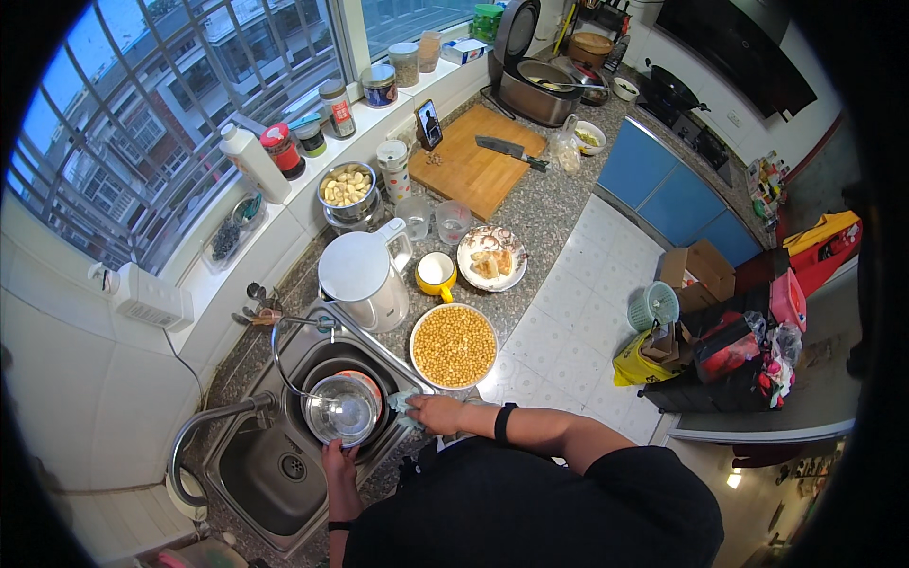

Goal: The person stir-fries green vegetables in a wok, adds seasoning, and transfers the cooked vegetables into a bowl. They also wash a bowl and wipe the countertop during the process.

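Observation:
My left hand [339,458] grips the near rim of a metal bowl [342,412], which is under the thin curved tap [284,355] over the right-hand sink basin. Beneath the bowl are a dark round basin [323,369] and an orange-patterned bowl [368,385], partly hidden. My right hand [434,413] presses a light green cloth [405,406] at the sink's right edge. Just beyond that hand, a bowl of yellow beans or chickpeas [454,346] sits at the counter's edge.
A second tap [213,412] arches over the left basin [284,483]. Beyond the sink stand a white electric kettle [362,277], a yellow mug [435,273], a plate with food [493,258] and glasses [452,221]. A knife [508,149] lies on the wooden cutting board [476,160].

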A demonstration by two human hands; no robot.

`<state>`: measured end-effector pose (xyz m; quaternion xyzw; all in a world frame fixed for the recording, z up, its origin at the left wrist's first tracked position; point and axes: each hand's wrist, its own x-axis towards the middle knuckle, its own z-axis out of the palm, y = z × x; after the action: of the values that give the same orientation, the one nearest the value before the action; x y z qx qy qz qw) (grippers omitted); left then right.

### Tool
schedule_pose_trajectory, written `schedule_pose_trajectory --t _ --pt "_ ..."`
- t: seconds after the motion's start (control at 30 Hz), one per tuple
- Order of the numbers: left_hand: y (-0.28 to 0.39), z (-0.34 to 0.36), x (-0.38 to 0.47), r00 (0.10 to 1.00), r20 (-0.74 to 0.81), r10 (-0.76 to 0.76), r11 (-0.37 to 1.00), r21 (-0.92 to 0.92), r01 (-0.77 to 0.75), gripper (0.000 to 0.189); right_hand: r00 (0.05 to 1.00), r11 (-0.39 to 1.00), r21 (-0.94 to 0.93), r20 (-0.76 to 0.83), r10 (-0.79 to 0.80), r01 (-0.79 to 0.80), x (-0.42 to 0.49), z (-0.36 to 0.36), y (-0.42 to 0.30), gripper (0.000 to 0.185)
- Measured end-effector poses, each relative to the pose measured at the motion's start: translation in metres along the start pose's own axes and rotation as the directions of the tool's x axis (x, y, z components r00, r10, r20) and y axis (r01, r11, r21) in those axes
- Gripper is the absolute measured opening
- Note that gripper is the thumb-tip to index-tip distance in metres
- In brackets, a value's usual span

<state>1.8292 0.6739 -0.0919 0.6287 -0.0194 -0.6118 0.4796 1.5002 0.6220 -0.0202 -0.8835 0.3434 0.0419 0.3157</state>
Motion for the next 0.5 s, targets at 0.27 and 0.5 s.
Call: schedule_pose_trajectory --t 0.27,0.5 --pt "-0.0007 0.0033 -0.0053 1.000 -0.006 0.000 1.000 -0.003 0.000 0.037 0.999 1.000 0.003 -0.043 -0.001 0.001 0.0022 0.0088 0.0028 0.061" --pt "0.0001 0.0076 -0.0086 1.000 0.002 -0.027 0.999 0.020 0.027 0.037 0.998 1.000 0.028 -0.055 0.006 -0.005 0.0008 0.0069 0.0018 0.061"
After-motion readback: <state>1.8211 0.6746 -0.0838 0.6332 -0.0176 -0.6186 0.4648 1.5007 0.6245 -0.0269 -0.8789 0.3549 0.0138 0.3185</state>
